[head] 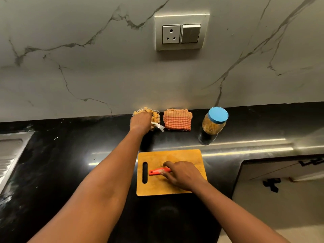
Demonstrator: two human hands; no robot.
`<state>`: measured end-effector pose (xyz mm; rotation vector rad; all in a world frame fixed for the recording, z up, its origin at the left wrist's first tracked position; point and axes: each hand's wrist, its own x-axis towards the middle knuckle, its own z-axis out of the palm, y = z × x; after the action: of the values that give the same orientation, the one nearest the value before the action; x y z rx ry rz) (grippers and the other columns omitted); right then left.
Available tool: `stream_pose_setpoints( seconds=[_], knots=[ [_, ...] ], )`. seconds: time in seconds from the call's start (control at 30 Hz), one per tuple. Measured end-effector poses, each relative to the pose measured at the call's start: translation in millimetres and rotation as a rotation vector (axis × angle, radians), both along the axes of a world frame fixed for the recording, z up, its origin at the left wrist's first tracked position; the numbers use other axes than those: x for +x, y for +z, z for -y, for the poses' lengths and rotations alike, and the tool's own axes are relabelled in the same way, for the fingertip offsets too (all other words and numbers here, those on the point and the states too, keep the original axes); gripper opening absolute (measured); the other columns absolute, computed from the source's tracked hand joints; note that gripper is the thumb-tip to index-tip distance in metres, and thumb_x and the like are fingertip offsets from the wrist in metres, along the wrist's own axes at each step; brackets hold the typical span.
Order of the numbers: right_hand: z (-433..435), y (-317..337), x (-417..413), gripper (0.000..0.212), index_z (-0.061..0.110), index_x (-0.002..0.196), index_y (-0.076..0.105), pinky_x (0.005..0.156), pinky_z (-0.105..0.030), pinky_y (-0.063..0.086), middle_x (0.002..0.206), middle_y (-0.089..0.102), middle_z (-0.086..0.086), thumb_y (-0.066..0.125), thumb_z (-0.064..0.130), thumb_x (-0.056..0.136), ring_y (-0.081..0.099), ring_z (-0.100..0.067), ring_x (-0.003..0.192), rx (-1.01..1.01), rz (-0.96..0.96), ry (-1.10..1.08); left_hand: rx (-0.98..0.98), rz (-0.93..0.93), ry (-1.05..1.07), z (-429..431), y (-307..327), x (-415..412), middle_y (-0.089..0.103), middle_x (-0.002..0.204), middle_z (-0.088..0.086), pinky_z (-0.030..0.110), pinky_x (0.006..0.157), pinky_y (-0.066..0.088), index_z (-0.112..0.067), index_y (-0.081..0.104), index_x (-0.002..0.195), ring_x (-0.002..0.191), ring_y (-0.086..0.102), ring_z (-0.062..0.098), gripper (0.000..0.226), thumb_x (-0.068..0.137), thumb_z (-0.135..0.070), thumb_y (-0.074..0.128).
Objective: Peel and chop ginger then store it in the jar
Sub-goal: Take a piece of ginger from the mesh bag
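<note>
A white net bag of ginger [155,118] lies at the back of the black counter against the wall. My left hand [141,121] reaches into it, fingers hidden among the ginger and mesh. A wooden chopping board [157,186] with a slot handle lies near the front. On it rests a tool with an orange-red handle [158,171]; its working end is hidden under my right hand [182,173], whose thumb and fingers close on the handle. A clear jar [213,126] with a blue lid stands at the back right, lid on.
A folded orange checked cloth [177,120] lies between the ginger bag and the jar. A steel sink drainboard [12,155] sits at the far left. The counter ends at the right above white cabinet fronts [280,190]. A wall socket [181,33] is above.
</note>
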<state>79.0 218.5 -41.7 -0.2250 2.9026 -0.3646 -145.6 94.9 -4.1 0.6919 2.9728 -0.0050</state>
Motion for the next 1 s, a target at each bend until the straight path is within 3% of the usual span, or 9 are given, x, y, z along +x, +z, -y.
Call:
stream_pose_setpoints(
  seconds=[0.17, 0.33, 0.53, 0.63, 0.83, 1.0],
  knots=[
    [-4.8, -0.1, -0.2, 0.048, 0.028, 0.131, 0.051, 0.070, -0.040, 0.051, 0.096, 0.070, -0.006, 0.035, 0.061, 0.099, 0.064, -0.028, 0.087, -0.004, 0.019, 0.009, -0.055, 0.007, 0.080, -1.0, -6.8, -7.7, 0.065, 0.104, 0.006, 0.034, 0.065, 0.044, -0.016, 0.063, 0.101, 0.093, 0.063, 0.028, 0.026, 0.086, 0.000, 0.050],
    [-1.3, -0.5, 2.2, 0.046, 0.030, 0.136, 0.048, 0.071, -0.039, 0.049, 0.097, 0.069, -0.006, 0.037, 0.057, 0.100, 0.062, -0.027, 0.089, -0.043, 0.040, 0.024, -0.064, 0.034, 0.085, 2.0, -12.8, -11.5, 0.064, 0.110, 0.007, 0.035, 0.067, 0.044, -0.021, 0.061, 0.115, 0.100, 0.062, 0.030, 0.036, 0.087, -0.002, 0.051],
    [-0.3, -0.9, 1.1, 0.049, 0.029, 0.140, 0.045, 0.070, -0.036, 0.047, 0.097, 0.069, -0.006, 0.037, 0.056, 0.101, 0.062, -0.025, 0.089, -0.068, 0.047, 0.024, -0.067, -0.012, 0.057, 0.9, -17.7, -11.7, 0.059, 0.115, 0.008, 0.036, 0.063, 0.043, -0.019, 0.061, 0.117, 0.101, 0.060, 0.029, 0.035, 0.087, -0.002, 0.055],
    [0.4, -0.6, 1.0, 0.049, 0.028, 0.140, 0.046, 0.069, -0.035, 0.044, 0.098, 0.069, -0.006, 0.036, 0.056, 0.101, 0.062, -0.025, 0.090, -0.066, 0.039, 0.034, -0.035, -0.049, 0.021, 1.5, -15.4, -12.7, 0.057, 0.115, 0.009, 0.038, 0.062, 0.043, -0.016, 0.056, 0.118, 0.099, 0.059, 0.030, 0.034, 0.087, -0.001, 0.056],
    [0.2, -2.9, 1.0, 0.048, 0.029, 0.138, 0.047, 0.068, -0.036, 0.044, 0.096, 0.069, -0.006, 0.037, 0.056, 0.101, 0.062, -0.025, 0.089, -0.073, 0.034, 0.023, 0.066, -0.065, 0.019, 11.9, -14.7, -14.6, 0.064, 0.087, 0.009, 0.036, 0.057, 0.044, -0.018, 0.052, 0.109, 0.070, 0.052, 0.029, 0.021, 0.090, -0.009, 0.052],
    [5.0, -4.7, -0.1, 0.046, 0.028, 0.133, 0.050, 0.067, -0.037, 0.047, 0.093, 0.068, -0.006, 0.035, 0.056, 0.101, 0.062, -0.025, 0.085, -0.071, 0.013, -0.005, 0.272, -0.038, 0.145, 24.1, -4.7, -17.2, 0.070, 0.099, 0.008, 0.037, 0.066, 0.052, -0.030, 0.061, 0.121, 0.088, 0.063, 0.031, 0.028, 0.094, -0.023, 0.058]
  ],
)
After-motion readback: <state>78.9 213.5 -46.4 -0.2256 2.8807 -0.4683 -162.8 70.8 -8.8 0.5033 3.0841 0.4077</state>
